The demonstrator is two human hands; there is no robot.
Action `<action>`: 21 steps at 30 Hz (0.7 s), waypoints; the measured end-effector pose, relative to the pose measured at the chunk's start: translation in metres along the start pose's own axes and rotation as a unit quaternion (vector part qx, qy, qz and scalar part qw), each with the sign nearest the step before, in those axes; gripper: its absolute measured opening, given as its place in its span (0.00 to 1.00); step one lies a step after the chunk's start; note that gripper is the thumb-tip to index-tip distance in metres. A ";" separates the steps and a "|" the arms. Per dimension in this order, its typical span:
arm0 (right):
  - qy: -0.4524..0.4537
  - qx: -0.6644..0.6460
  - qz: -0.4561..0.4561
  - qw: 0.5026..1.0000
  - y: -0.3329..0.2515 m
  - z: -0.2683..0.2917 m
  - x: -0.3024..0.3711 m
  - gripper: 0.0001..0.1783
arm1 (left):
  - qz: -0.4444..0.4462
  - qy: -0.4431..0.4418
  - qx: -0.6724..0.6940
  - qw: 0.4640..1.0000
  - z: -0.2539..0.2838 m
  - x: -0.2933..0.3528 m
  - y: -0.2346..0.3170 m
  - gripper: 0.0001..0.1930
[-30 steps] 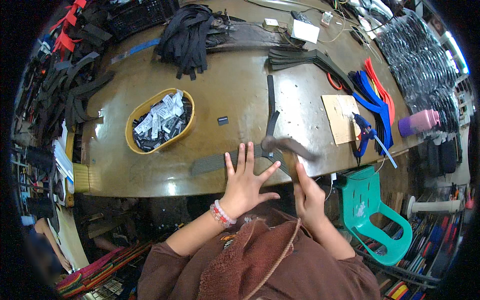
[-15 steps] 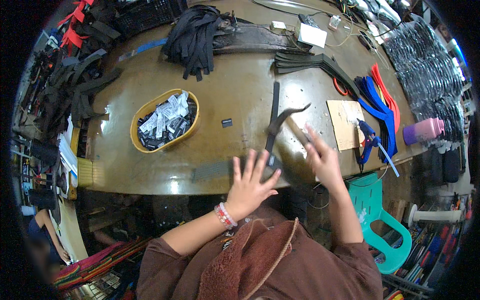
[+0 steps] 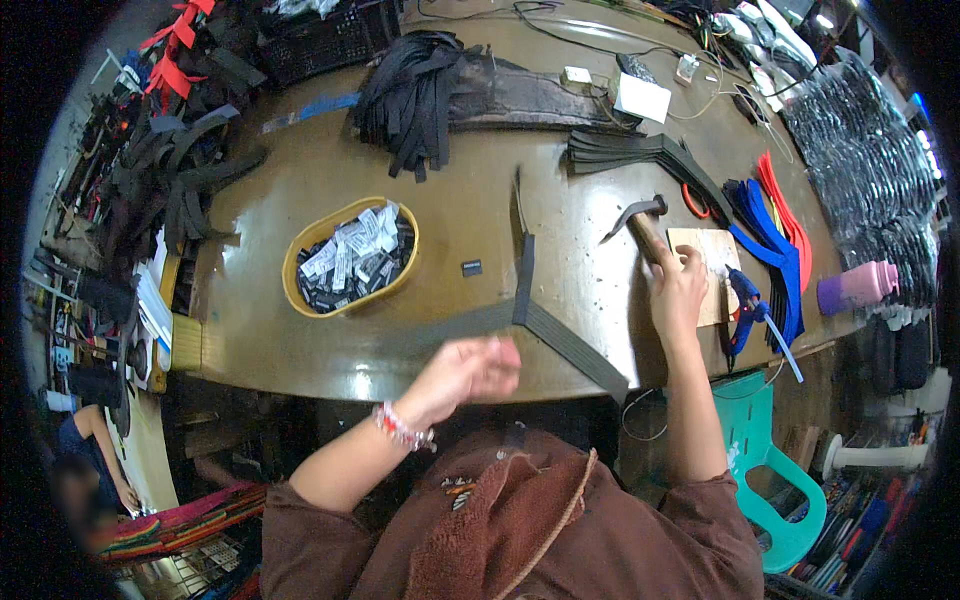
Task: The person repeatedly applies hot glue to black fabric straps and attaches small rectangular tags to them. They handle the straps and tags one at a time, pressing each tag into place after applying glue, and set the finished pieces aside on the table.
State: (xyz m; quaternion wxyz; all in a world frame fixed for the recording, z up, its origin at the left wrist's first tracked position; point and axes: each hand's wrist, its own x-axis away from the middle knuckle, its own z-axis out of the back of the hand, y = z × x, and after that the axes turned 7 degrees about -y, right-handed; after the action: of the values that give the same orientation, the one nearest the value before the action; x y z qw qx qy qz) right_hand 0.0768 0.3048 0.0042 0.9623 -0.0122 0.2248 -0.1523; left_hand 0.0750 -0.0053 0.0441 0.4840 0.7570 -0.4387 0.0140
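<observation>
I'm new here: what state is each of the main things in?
Left hand: blurred, fingers curled
Right hand: fingers bent, at hammer handle
Strap: forked, spread out
Tub: open, filled with labels
Glue gun: stick inserted
Scissors: open or shut unclear
Chair: unoccupied

You have no wording in view that can be made out with certainty. On the table [image 3: 250, 335] in front of you, a small black label [image 3: 472, 268] bears a pale line that looks like lettering, too tiny to tell. In the yellow tub [image 3: 293, 288] to its left, white labels [image 3: 350, 243] overlap at different angles and show dark print, too small to make out; the black labels [image 3: 403, 241] among them bear pale marks. Your brown shirt [image 3: 600, 530] has a small light-and-orange chest mark [image 3: 458, 487], unclear whether letters or a picture.
</observation>
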 end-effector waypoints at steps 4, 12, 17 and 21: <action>-0.186 -0.168 0.107 0.962 -0.083 -0.013 -0.021 0.22 | -0.291 0.084 -0.541 0.785 0.008 -0.023 -0.010 0.09; -0.188 -0.360 0.061 0.912 -0.138 0.031 -0.059 0.13 | -0.329 0.183 -0.547 0.748 0.012 -0.080 -0.014 0.09; -0.395 -0.379 0.222 0.807 -0.096 0.051 0.015 0.12 | -0.351 0.177 -0.597 0.699 0.007 -0.075 -0.011 0.09; -0.137 -0.280 0.230 0.922 -0.111 0.010 0.048 0.16 | -0.336 0.178 -0.605 0.699 0.006 -0.070 -0.012 0.08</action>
State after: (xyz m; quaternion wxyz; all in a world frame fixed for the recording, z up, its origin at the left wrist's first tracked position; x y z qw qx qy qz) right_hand 0.0903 0.1839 0.0027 0.9496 -0.2499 0.1211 0.1451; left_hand 0.0381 0.0375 0.0013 0.8796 0.3811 0.0256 -0.2835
